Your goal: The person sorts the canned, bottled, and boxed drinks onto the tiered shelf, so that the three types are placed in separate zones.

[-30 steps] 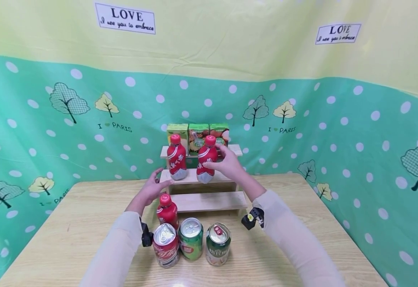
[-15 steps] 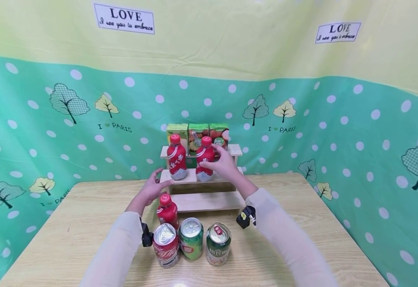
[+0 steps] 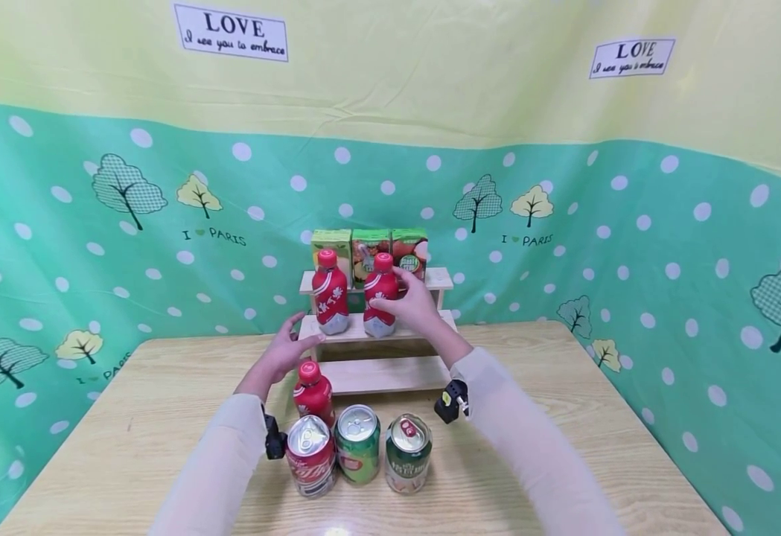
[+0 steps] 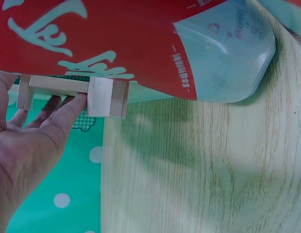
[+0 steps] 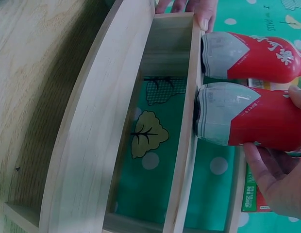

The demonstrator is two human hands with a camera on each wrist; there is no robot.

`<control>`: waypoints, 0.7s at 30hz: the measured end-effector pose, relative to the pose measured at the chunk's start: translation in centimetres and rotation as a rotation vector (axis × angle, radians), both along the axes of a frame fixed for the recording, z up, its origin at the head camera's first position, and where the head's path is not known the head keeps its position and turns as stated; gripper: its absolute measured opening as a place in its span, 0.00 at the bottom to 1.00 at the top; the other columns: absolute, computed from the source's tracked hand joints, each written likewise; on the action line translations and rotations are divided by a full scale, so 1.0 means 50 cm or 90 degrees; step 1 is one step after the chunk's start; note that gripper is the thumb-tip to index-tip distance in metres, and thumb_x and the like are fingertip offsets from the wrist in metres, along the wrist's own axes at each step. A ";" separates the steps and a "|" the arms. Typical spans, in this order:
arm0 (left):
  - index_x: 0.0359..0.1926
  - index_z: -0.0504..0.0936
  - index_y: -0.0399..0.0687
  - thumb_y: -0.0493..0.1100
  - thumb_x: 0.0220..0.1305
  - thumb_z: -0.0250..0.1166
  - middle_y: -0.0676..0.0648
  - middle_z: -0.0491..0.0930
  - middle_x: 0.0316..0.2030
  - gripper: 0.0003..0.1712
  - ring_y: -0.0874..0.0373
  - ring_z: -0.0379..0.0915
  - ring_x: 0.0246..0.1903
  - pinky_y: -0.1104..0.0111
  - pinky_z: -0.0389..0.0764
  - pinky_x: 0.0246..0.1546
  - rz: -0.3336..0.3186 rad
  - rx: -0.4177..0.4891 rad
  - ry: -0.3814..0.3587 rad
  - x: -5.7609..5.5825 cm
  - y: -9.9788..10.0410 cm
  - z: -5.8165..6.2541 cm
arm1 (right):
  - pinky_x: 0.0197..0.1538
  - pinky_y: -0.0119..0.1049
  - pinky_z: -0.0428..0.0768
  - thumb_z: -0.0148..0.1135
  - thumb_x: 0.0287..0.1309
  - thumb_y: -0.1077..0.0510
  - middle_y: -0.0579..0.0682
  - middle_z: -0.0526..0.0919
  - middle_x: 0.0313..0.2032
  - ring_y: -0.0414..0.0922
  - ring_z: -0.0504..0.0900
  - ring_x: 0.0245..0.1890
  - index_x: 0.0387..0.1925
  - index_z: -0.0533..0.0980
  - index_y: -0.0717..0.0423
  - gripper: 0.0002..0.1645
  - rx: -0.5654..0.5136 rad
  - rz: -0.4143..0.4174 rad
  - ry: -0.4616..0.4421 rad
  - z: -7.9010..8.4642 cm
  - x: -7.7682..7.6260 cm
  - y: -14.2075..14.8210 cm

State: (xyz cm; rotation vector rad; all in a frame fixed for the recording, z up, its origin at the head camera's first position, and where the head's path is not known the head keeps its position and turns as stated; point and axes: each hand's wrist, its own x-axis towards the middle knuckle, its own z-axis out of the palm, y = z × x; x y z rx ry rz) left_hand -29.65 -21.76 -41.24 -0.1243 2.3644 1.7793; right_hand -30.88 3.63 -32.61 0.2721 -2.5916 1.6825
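My right hand [image 3: 417, 304] grips a red drink bottle [image 3: 380, 286] from its right side, thumb in front and fingers behind. That bottle stands upright, its base on the middle tier of a small wooden step shelf [image 3: 383, 376]. In the right wrist view its clear bottom [image 5: 213, 114] meets the tier's edge. Just to its left on this tier stands a matching red bottle [image 3: 330, 294]. My left hand [image 3: 281, 353] holds the left end of the middle tier, between thumb and fingers. A third red bottle [image 3: 313, 398] stands on the table, large in the left wrist view.
Three juice boxes [image 3: 371, 253] line the top tier. In front of the shelf stand a red can [image 3: 311, 461], a green can [image 3: 358, 447] and a dark green can [image 3: 408, 458] on the wooden table [image 3: 531, 417]. A green and yellow cloth [image 3: 390, 171] hangs behind.
My right hand has moved the gripped bottle slightly left, nearer the other bottle, and it now stands straighter. The left hand has stayed in place.
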 end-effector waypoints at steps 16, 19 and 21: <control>0.74 0.36 0.55 0.51 0.63 0.60 0.30 0.36 0.72 0.49 0.33 0.36 0.71 0.45 0.67 0.61 0.000 0.010 -0.001 -0.011 -0.004 -0.011 | 0.55 0.46 0.80 0.72 0.47 0.49 0.50 0.70 0.61 0.50 0.72 0.59 0.67 0.61 0.43 0.46 0.010 -0.022 0.038 -0.015 -0.017 -0.030; 0.74 0.37 0.55 0.50 0.63 0.60 0.31 0.36 0.72 0.50 0.33 0.36 0.70 0.45 0.67 0.61 0.001 0.012 -0.004 -0.012 -0.004 -0.010 | 0.56 0.46 0.79 0.71 0.47 0.48 0.50 0.70 0.61 0.49 0.72 0.59 0.67 0.61 0.43 0.46 0.008 -0.023 0.043 -0.016 -0.017 -0.034; 0.74 0.37 0.55 0.50 0.63 0.61 0.31 0.36 0.72 0.49 0.33 0.36 0.71 0.45 0.68 0.61 0.001 0.013 -0.007 -0.013 -0.004 -0.009 | 0.56 0.46 0.79 0.71 0.47 0.48 0.50 0.70 0.61 0.49 0.72 0.59 0.67 0.61 0.43 0.46 0.006 -0.025 0.043 -0.016 -0.016 -0.036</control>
